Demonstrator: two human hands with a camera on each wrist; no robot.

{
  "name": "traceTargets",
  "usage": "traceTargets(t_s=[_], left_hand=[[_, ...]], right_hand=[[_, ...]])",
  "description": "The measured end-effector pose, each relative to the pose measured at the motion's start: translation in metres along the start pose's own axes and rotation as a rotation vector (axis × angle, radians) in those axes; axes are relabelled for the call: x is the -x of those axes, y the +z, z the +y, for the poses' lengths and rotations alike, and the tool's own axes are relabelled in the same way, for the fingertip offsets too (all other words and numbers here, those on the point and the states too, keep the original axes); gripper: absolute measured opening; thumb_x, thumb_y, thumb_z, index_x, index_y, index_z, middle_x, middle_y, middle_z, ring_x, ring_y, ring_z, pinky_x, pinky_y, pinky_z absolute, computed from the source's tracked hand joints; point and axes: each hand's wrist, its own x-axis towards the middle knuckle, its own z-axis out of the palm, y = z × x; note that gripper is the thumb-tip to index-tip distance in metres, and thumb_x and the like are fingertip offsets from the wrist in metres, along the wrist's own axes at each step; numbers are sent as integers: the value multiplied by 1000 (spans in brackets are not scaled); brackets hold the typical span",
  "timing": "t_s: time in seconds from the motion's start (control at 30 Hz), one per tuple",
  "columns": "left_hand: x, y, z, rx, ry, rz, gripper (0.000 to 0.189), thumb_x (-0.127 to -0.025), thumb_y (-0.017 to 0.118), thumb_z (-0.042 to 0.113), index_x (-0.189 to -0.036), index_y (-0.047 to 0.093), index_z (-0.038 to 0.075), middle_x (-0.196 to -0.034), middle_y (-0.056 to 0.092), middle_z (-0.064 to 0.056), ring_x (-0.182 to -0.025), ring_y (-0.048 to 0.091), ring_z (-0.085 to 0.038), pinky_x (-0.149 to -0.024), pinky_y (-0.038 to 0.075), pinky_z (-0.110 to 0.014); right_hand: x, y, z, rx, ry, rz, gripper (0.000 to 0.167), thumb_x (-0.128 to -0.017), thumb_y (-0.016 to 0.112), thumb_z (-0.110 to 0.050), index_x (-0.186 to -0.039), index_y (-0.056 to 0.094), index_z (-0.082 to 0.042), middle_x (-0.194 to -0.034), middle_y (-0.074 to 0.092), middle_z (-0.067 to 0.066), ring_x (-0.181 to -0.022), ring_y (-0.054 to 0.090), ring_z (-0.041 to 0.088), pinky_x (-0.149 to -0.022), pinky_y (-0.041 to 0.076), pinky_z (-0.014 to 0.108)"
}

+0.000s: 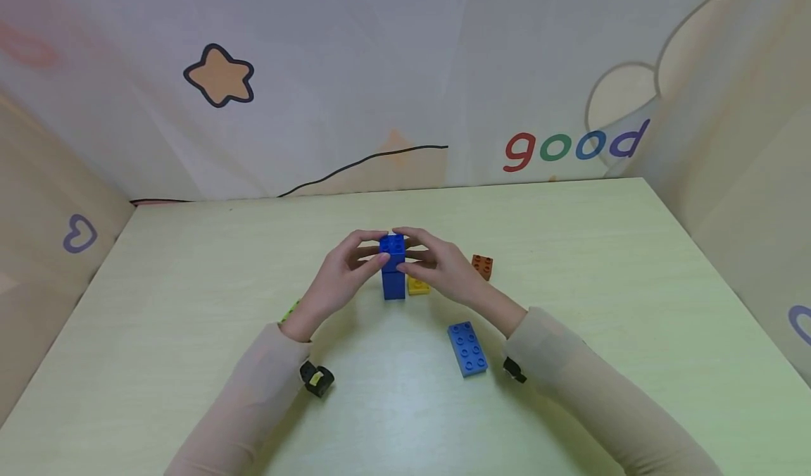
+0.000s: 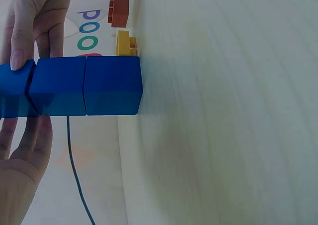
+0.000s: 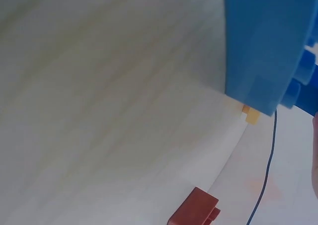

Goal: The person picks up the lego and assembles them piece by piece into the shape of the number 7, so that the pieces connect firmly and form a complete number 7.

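Note:
A column of dark blue bricks (image 1: 393,285) stands upright in the middle of the table. Three stacked blocks show in the left wrist view, the top brick (image 2: 14,88) slightly tilted with a thin gap below it. My left hand (image 1: 338,273) pinches the upper part of the column from the left, thumb on the near face. From the right, my right hand (image 1: 446,268) holds the same part, fingertips near the top studs. Close to the column's right side sits a yellow brick (image 1: 418,286), partly covered by the right hand.
A lighter blue eight-stud brick (image 1: 467,349) lies near my right wrist and looms large in the right wrist view. An orange-brown brick (image 1: 483,265) rests beyond the right hand. A green brick (image 1: 290,311) peeks out behind the left wrist. A printed cloth (image 1: 355,74) hangs behind the table.

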Motion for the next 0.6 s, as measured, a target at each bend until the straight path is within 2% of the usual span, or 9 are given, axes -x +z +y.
traceTargets(t_s=[0.3,0.6], left_hand=[[-2,-1,0,-9,8,-2,41,-97,55,24,-135,48,12,-144,46,-11,-130,49,-36,-103,47,-48],[-5,-6,-1,6,-12,-53,37,-96,56,23,-132,49,13,-142,46,-10,-130,49,-35,-102,48,-49]], right_hand=[[-1,-2,-2,77,-12,15,52,-93,61,-16,-141,42,-10,-133,58,17,-120,59,33,-102,48,47],[-3,-4,-5,103,4,6,51,-90,65,-14,-137,46,-7,-129,61,16,-118,61,30,-102,49,45]])
